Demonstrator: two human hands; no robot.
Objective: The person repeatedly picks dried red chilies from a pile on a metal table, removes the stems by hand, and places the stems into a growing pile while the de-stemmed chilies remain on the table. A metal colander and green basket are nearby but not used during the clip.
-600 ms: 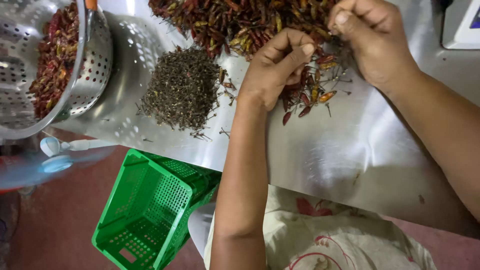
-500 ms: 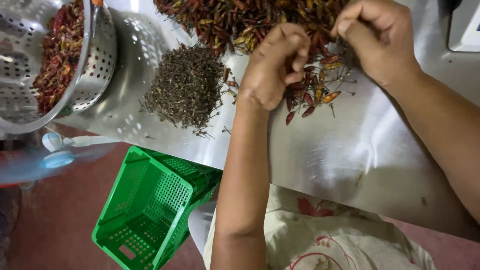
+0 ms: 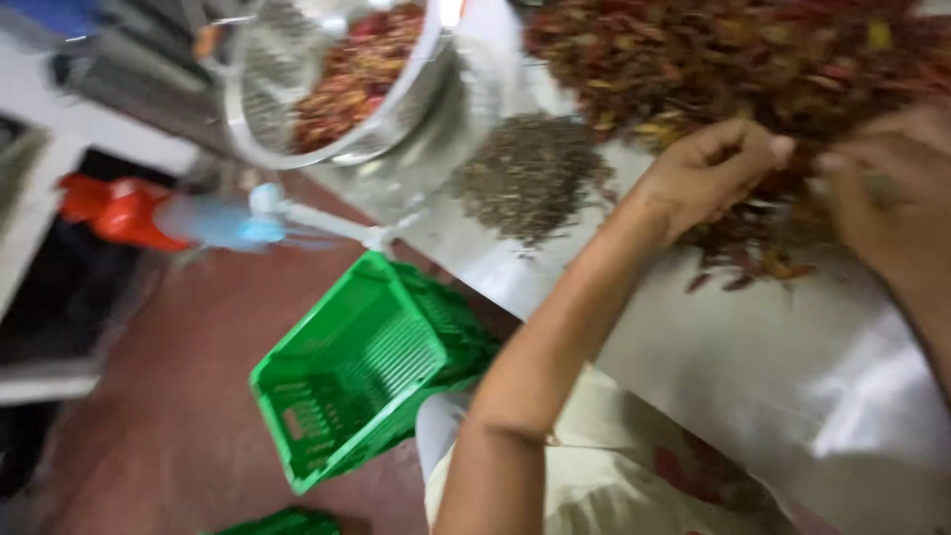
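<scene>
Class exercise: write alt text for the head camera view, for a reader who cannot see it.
A person's left hand and right hand pick at a heap of dried red chillies on a metal table. Beside it lie a pile of stems and a chilli-filled colander; a green basket sits on the floor.

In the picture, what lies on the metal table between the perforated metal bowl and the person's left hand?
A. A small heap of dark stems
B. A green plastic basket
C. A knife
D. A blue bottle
A: a heap of dark stems sits on the metal table, between the perforated bowl and the left hand; the green basket stands on the floor.
</scene>
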